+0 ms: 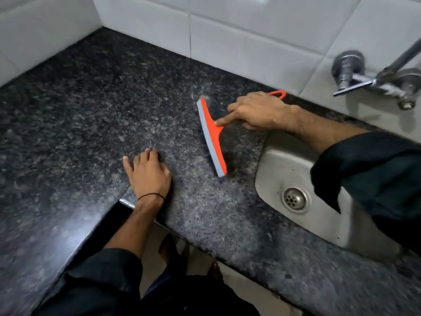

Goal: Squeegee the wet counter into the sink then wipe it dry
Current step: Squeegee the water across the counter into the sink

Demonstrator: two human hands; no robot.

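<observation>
An orange squeegee [213, 137] with a grey rubber blade rests edge-down on the dark speckled granite counter [91, 110], its blade running from back to front just left of the steel sink [278, 165]. My right hand [257, 111] grips its handle, index finger stretched along the neck; the handle's orange loop pokes out behind the hand. My left hand [149, 172] lies flat on the counter, fingers spread, holding nothing, left of the blade. The counter surface shows a dull wet sheen around the blade.
White wall tiles [227, 26] run behind the counter and meet in a corner at the back left. A chrome wall tap [373, 80] juts out above the sink at the right. The sink drain [295, 199] is uncovered. The counter's front edge steps back near my left wrist.
</observation>
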